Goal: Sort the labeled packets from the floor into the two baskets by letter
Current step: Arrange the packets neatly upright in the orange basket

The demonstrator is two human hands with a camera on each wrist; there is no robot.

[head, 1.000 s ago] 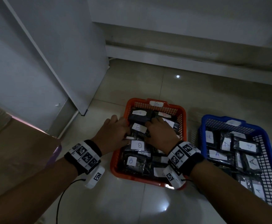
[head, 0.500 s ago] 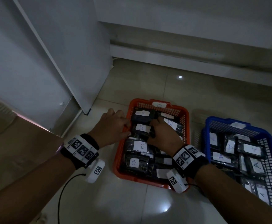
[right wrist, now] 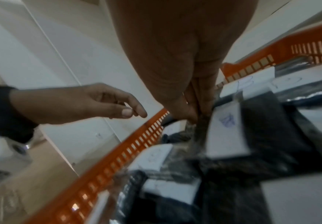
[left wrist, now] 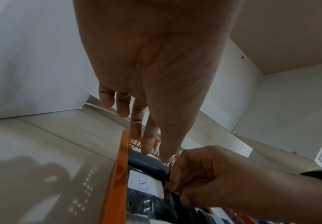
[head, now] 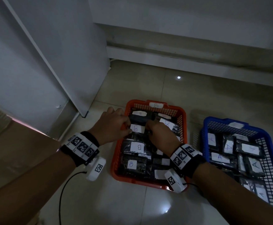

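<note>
Two hands meet at frame centre over the orange basket (head: 182, 120): right hand (head: 161, 135) pinches a B packet's (head: 136, 128) crinkly edge, left hand (head: 111, 125) relaxed. Light, floppy, slippery; best gripped by its edge.

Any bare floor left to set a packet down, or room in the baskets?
Bare tile in front of the orange basket, behind both baskets toward the wall, and in the strip between it and the blue basket. Both baskets are packed; left hand and right hand crowd the orange one's middle.
</note>
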